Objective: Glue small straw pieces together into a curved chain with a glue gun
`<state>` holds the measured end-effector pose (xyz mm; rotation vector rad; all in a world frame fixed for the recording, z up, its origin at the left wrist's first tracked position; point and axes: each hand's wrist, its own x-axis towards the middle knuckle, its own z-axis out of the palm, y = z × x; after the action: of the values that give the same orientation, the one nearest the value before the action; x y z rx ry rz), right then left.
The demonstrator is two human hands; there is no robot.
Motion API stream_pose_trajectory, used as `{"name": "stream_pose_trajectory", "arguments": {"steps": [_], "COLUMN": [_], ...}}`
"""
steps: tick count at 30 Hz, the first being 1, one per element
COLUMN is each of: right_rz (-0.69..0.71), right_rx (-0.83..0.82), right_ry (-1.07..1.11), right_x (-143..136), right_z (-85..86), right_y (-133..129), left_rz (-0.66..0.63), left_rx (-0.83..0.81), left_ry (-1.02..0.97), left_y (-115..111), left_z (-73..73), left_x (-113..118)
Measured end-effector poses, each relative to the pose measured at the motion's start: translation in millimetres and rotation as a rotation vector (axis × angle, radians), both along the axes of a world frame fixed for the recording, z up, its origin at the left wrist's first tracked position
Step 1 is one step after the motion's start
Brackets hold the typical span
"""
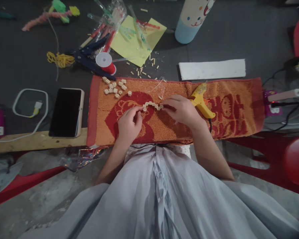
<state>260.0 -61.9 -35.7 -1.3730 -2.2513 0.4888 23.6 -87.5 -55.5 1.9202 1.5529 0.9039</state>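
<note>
A curved, wavy chain of small pale pieces [151, 104] spans the gap between my two hands, above an orange and red towel [174, 129]. My left hand [131, 124] pinches the chain's left end between thumb and fingertips. At the other end, the fingers of my right hand [180, 111] are closed on it. Just right of that hand lies a yellow hot glue gun [203, 101], its black cord running down off the towel. Small clusters of pale short sticks [114, 87] sit on the towel's upper left.
Behind the towel are a red thread spool [107, 63], dark-blue pliers [89, 56], yellow paper [129, 36] with tubes, scattered stick bits, a white strip [212, 69] and a blue-white bottle [190, 23]. A phone [65, 113] and white cable [46, 113] lie left; a power strip [272, 103] is right.
</note>
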Motion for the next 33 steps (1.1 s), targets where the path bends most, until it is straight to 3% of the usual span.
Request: {"name": "stream_pose_trajectory", "arguments": {"steps": [33], "right_rz": [0.007], "right_rx": [0.028], "right_ry": [-0.013], "right_x": [-0.3], "right_z": [-0.9], "right_y": [0.0], "left_rz": [0.000], "left_rx": [-0.011], "left_ry": [-0.014], "left_y": [0.2], "left_z": [2.3], "left_x": [0.3]}}
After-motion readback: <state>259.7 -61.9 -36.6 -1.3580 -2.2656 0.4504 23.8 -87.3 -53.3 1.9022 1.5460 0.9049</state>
